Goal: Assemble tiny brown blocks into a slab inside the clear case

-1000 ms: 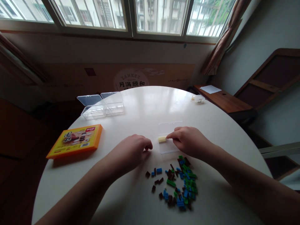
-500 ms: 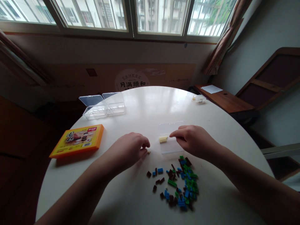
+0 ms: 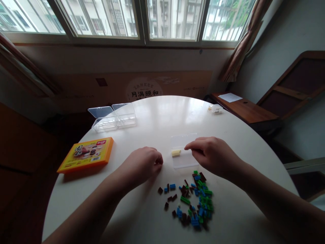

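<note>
My left hand is lowered to the white table, its fingers closed over the spot where a small yellow brick lay; the brick is now hidden by them. My right hand reaches over the right side of a clear plastic box with its lid folded back. The index finger points out and the thumb sits apart below it, nothing visible between them. At the box's left side, yellow bricks are lined up in a neat block. Loose blue, green and brown bricks are scattered in front of the box.
Two clear, open-lidded boxes stand at the table's far left edge. An orange and yellow game box lies left of my left forearm. A small clear bag is at the far right. Beyond the table stands a brown wooden desk.
The fingers of my left hand have closed over the small yellow brick, which has gone out of sight. My right hand stays nearly still at the clear box. The view has shifted slightly.
</note>
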`<act>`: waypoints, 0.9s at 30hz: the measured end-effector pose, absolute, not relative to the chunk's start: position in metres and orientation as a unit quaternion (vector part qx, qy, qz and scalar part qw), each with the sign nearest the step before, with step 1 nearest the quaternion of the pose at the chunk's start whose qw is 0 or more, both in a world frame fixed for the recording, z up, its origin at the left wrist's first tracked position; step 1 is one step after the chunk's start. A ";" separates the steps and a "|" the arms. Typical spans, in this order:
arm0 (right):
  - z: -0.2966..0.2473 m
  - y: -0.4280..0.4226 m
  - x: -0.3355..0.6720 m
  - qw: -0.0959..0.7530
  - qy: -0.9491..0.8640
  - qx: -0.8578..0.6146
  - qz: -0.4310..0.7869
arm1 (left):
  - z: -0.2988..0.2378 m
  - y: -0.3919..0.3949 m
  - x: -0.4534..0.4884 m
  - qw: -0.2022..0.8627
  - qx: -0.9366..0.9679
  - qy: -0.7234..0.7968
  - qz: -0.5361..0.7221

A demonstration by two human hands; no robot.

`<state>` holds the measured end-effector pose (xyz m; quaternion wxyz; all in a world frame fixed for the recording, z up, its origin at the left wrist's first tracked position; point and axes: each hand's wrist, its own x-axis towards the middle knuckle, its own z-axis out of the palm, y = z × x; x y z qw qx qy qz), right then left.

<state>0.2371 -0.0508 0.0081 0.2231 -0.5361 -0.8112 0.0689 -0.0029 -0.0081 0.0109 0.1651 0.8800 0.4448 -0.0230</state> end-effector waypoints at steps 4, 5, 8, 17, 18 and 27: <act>0.008 -0.050 0.239 0.238 -0.811 -0.530 0.072 | 0.007 -0.006 -0.004 0.164 0.882 0.442 0.001; 0.008 -0.050 0.239 0.240 -0.810 -0.529 0.073 | 0.005 -0.006 -0.004 0.165 0.883 0.440 0.010; 0.009 -0.050 0.238 0.241 -0.809 -0.531 0.076 | 0.003 -0.006 -0.001 0.172 0.884 0.434 0.036; 0.007 -0.046 0.238 0.230 -0.809 -0.535 0.081 | 0.003 -0.012 0.010 0.183 0.883 0.417 0.110; 0.006 -0.045 0.239 0.227 -0.809 -0.536 0.083 | 0.001 -0.013 0.013 0.180 0.886 0.413 0.111; 0.002 -0.043 0.235 0.193 -0.819 -0.529 0.113 | -0.004 -0.015 0.027 0.169 0.890 0.405 0.121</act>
